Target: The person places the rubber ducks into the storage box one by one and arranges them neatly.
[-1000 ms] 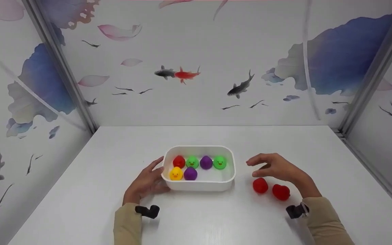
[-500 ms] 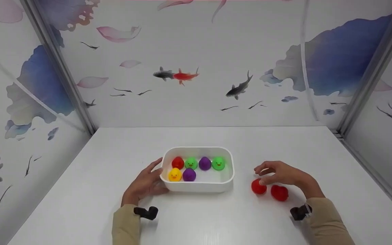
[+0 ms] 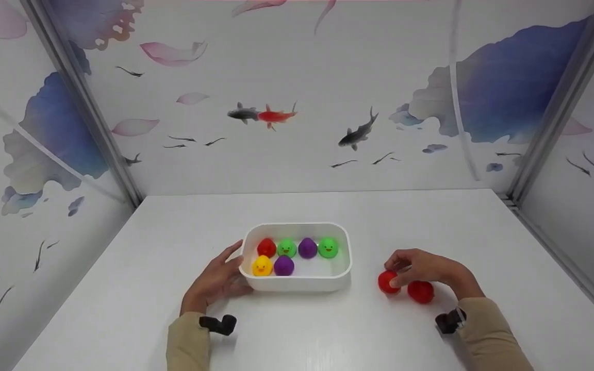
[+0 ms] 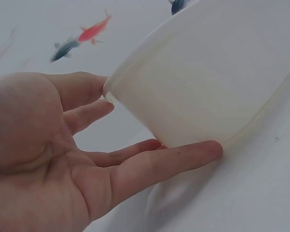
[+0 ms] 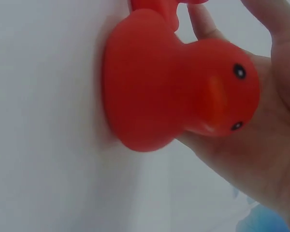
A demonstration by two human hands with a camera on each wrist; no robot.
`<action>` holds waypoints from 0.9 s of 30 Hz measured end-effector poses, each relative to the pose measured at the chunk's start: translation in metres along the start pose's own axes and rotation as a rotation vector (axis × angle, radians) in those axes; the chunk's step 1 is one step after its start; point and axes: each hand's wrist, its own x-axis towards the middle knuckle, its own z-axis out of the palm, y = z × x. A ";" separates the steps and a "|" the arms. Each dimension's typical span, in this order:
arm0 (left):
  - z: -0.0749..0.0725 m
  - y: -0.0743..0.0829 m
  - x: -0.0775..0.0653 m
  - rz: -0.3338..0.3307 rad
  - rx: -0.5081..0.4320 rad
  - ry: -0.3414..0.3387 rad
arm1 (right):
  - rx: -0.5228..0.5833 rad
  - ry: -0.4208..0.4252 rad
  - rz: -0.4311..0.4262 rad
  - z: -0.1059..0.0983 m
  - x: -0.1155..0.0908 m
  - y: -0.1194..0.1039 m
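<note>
My left hand rests against the left end of a white plastic bin. In the left wrist view its fingers are spread, with the thumb lying along the wall and a fingertip at the rim. To the right of the bin, my right hand pinches a red rubber duck between thumb and fingers, at the tabletop. A second red rubber duck sits under that hand, close beside the first; in the right wrist view this duck fills the middle and partly hides the one behind.
In the bin sit a red duck, two green ducks, two purple ducks and a yellow duck. Printed panels with fish and petals wall in the white table at the back and both sides.
My right hand has come down toward me onto the left of the two loose red ducks, and its thumb and fingers have closed on it. The left hand stays at the bin.
</note>
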 end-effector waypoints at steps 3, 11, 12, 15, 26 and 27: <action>0.000 -0.001 0.000 -0.003 0.008 0.005 | -0.013 0.001 0.015 0.002 0.001 -0.001; -0.003 -0.001 -0.001 0.036 -0.024 -0.018 | -0.021 0.022 0.016 0.005 0.000 -0.004; -0.003 0.000 -0.001 0.034 -0.025 -0.016 | -0.021 0.023 0.019 0.005 0.001 -0.004; -0.003 0.000 -0.001 0.028 -0.022 -0.018 | -0.017 0.027 0.024 0.006 0.001 -0.004; -0.001 0.001 -0.002 0.023 -0.019 -0.027 | -0.029 0.078 0.048 0.006 0.002 -0.010; -0.001 0.001 -0.002 0.022 -0.017 -0.025 | -0.032 0.081 0.049 0.006 0.001 -0.011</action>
